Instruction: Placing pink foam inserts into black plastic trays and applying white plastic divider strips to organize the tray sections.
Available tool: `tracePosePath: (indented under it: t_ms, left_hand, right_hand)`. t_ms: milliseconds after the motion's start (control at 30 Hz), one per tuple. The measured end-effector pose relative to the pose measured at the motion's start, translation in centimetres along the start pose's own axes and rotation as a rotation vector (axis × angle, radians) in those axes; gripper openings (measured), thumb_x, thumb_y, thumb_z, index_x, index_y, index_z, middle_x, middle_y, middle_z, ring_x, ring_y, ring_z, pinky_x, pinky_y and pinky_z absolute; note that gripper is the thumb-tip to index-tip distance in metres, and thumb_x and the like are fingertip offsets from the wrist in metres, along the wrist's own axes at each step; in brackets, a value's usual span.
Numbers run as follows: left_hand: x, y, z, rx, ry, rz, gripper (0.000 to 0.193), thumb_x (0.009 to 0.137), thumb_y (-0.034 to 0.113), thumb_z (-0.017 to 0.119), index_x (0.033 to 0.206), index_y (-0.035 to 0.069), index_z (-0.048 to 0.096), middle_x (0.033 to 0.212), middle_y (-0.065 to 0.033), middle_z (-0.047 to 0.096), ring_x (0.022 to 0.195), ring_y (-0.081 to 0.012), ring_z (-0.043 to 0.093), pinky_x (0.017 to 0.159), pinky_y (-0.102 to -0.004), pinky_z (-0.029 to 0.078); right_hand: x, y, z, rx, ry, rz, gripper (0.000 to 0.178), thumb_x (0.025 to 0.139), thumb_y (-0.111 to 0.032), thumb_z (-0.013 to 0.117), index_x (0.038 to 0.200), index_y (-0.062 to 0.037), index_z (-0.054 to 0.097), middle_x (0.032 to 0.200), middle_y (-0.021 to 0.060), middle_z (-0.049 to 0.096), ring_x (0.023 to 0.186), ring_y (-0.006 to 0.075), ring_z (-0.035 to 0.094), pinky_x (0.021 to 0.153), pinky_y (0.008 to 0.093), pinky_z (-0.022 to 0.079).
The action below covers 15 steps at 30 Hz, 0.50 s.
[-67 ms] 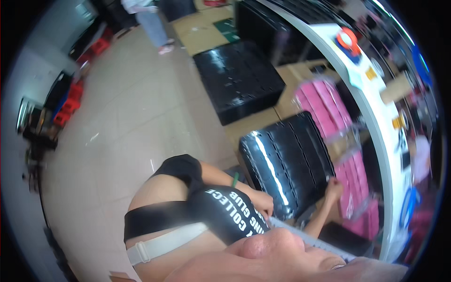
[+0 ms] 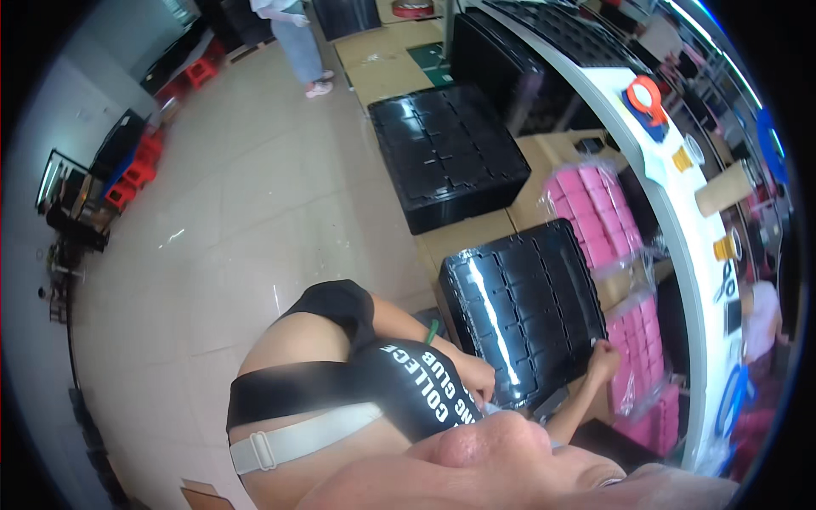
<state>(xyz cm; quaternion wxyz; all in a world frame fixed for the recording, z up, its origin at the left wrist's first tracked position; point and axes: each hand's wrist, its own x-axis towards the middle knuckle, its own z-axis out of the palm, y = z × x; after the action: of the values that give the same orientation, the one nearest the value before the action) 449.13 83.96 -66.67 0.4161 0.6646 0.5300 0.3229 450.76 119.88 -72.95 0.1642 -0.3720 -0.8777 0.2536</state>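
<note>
A stack of glossy black plastic trays (image 2: 557, 293) lies in front of me, a bright streak of light running across its ribbed top. My left hand (image 2: 478, 380), below a green wristband, is closed beside the near left corner of the stack; what its fingers hold, if anything, is hidden. At the right edge of the stack, my right hand (image 2: 604, 360) is closed with its fingertips against the rim. I cannot make out what is between them. Farther off sits a second black tray stack (image 2: 450, 153).
Pink packs in clear plastic (image 2: 595, 208) stand right of the stacks, beside a long white table (image 2: 680, 229). An orange tape dispenser (image 2: 646, 100) and a cardboard tube (image 2: 724, 189) rest on it. Cardboard (image 2: 467, 228) lies under the trays. Another person (image 2: 299, 47) stands far off.
The whole view has shifted a little, so the scene sits slightly farther right and lower. Both hands keep nearly the same places at the near black tray stack.
</note>
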Motion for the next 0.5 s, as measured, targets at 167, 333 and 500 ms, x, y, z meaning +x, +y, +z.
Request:
tracePosePath:
  t_ms: [167,333,500]
  left_hand:
    - [1.1,-1.3,-0.4,0.036,0.080,-0.007,0.024,0.087,0.032,0.067,0.093,0.010,0.074,0.081,-0.0131,0.070,0.076,-0.0348,0.066,0.064,-0.0463,0.049]
    - [2.0,-0.4,-2.2,-0.019,0.119,-0.029,0.023,0.086,0.032,0.067,0.091,0.010,0.075,0.081,-0.0137,0.070,0.077,-0.0337,0.067,0.064,-0.0456,0.050]
    - [2.6,0.2,-1.8,0.014,0.095,-0.174,0.022,0.091,0.031,0.061,0.090,0.014,0.075,0.086,-0.0083,0.071,0.079,-0.0314,0.067,0.066,-0.0420,0.052]
  right_hand:
    - [1.6,-4.8,-2.9,-0.067,-0.054,0.052,0.023,0.074,-0.020,0.071,0.085,0.0000,0.075,0.074,0.0201,0.070,0.069,0.0308,0.069,0.068,0.0392,0.053]
    - [2.6,0.3,-3.8,-0.136,-0.031,0.003,0.019,0.076,-0.018,0.074,0.085,-0.0013,0.075,0.073,0.0166,0.070,0.069,0.0248,0.068,0.068,0.0376,0.053]
    - [2.0,-5.3,-6.4,0.203,-0.272,-0.245,0.023,0.087,-0.024,0.072,0.094,-0.0023,0.074,0.081,0.0072,0.070,0.075,0.0174,0.062,0.070,0.0307,0.048]
